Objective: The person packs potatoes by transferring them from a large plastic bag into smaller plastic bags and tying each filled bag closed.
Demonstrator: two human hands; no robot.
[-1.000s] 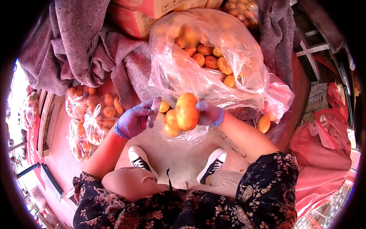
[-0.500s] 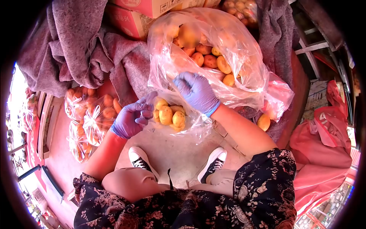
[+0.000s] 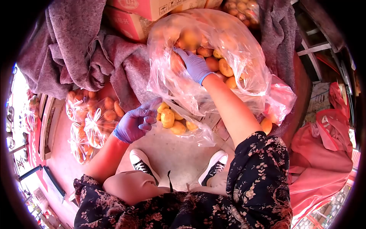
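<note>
My left hand [image 3: 135, 121], in a blue-purple glove, has its fingers curled on the edge of a small clear plastic bag [image 3: 204, 135]. Several yellow potatoes [image 3: 167, 118] lie inside that bag, just right of the hand. Gloved the same way, my right hand [image 3: 193, 65] reaches into the mouth of a large clear plastic sack [image 3: 244, 49]. Its fingers are stretched out against the potatoes [image 3: 211, 63] in the sack, and the fingertips are partly hidden by plastic and potatoes. I see nothing gripped in it.
Tied bags of potatoes [image 3: 95, 124] stand on the floor at left. Grey blankets [image 3: 80, 45] drape behind them, with cardboard boxes [image 3: 131, 23] at the back. A loose potato [image 3: 266, 126] lies right of my forearm. Red cloth [image 3: 320, 152] hangs at far right.
My right hand has moved up and away from the small bag into the large sack. More potatoes show spread in the small bag; my left hand stays nearly in place.
</note>
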